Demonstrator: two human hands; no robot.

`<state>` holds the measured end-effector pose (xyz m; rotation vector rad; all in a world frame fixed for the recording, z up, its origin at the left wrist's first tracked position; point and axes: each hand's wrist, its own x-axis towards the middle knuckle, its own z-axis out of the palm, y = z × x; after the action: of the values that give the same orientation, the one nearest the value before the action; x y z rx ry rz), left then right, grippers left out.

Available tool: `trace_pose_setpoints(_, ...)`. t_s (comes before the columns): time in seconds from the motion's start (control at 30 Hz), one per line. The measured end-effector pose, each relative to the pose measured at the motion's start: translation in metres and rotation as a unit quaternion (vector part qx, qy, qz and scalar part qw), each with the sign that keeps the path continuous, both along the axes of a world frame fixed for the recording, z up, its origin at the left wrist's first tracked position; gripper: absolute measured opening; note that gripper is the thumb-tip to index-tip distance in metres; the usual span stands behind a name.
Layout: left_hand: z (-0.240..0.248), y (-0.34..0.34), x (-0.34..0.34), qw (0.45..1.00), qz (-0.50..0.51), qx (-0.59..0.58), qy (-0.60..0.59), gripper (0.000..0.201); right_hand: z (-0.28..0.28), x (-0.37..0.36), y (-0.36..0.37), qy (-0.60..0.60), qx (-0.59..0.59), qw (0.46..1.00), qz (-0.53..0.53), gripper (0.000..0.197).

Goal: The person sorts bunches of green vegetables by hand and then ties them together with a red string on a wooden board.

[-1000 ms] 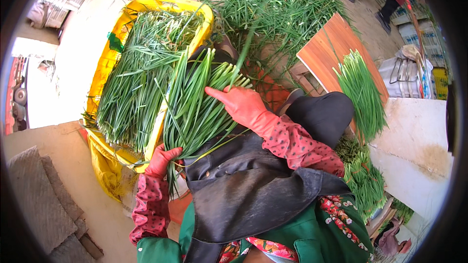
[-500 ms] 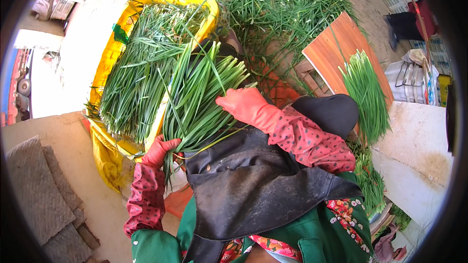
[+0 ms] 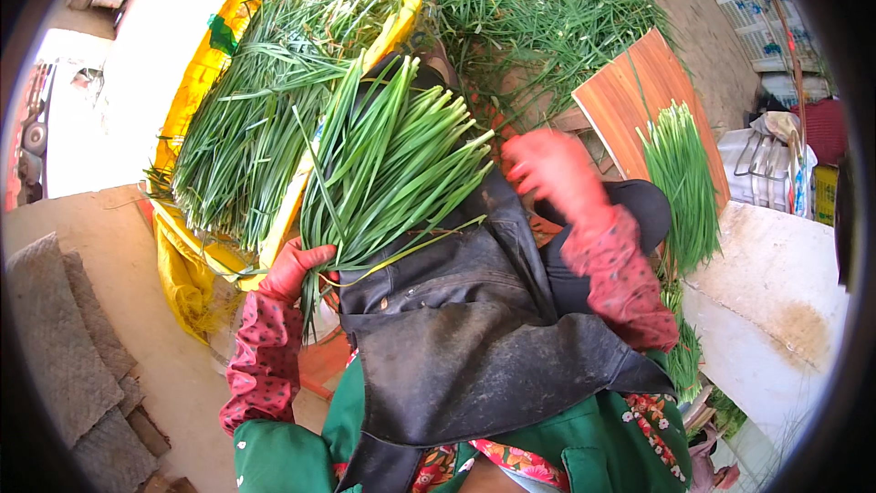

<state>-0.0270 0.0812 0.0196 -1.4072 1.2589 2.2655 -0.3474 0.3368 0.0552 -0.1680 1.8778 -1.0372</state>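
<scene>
Green bunch [image 3: 392, 173] on apron [image 3: 456, 374], beside yellow crate [image 3: 193, 82]; leaf ends in closed left hand [image 3: 294, 272]. Right hand [image 3: 555, 173] blurred, off bunch; cannot tell how open, nothing seen in it. Looks done: neat stack [image 3: 680, 183] on board [image 3: 616, 96]. Looks left: bunch, messy pile [image 3: 557, 18]. Crate nearly full of leaves [image 3: 246, 146].

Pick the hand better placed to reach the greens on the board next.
Right, I'd judge: the right hand is nearer the board and, though blurred, seems empty. The left hand holds the bunch beside the yellow crate.
</scene>
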Motion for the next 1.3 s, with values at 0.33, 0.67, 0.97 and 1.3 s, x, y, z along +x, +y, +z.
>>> trace_pose_setpoints(0.33, 0.018, 0.003, 0.007, 0.999, 0.016, -0.010, 0.027, 0.021, -0.050, 0.082, -0.037, -0.170, -0.108, 0.979, -0.030, 0.025)
trace_pose_setpoints(0.67, -0.012, -0.017, 0.042, 0.999, -0.042, -0.002, -0.003, 0.023, -0.068, -0.051, 0.062, 0.079, -0.072, 0.959, -0.263, 0.040)
trace_pose_setpoints(0.97, -0.018, -0.015, 0.048, 0.999, -0.030, -0.010, -0.030, 0.026, -0.066, 0.055, -0.030, -0.188, -0.141, 0.968, -0.085, 0.024)
trace_pose_setpoints(1.3, -0.007, -0.018, 0.033, 0.998, -0.042, -0.039, -0.016, 0.023, -0.056, 0.002, -0.051, -0.041, -0.145, 0.986, 0.073, 0.033)
